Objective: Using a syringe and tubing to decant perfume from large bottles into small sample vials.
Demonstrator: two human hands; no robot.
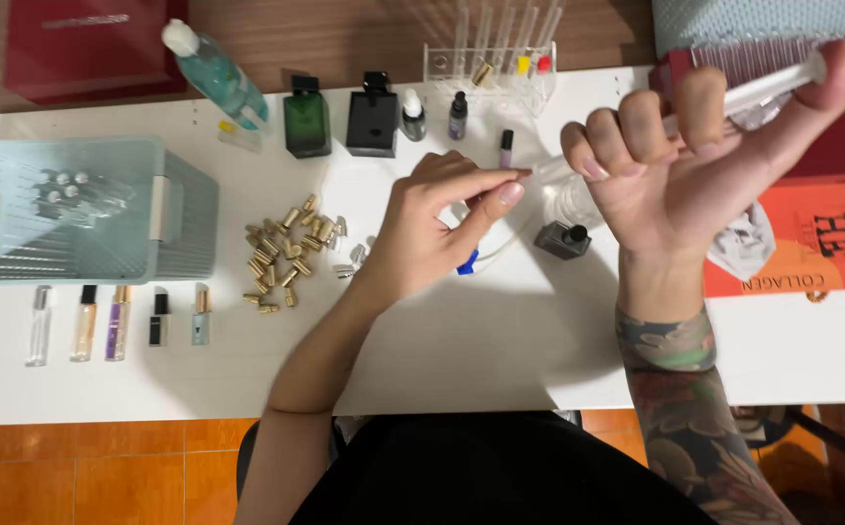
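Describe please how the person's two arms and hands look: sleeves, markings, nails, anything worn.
Both forearms are bare, with no sleeves in view. The right forearm carries a large multicoloured tattoo from below the wrist downward; the left forearm is unmarked. The left hand has long, pale polished nails, and the right hand too. No rings, watch or gloves are visible.

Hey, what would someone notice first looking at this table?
Mid-table, the right hand grips a clear syringe while the left hand pinches at its tip. Left of them lies a heap of small gold caps, beside a pale blue basket at the table's left end.
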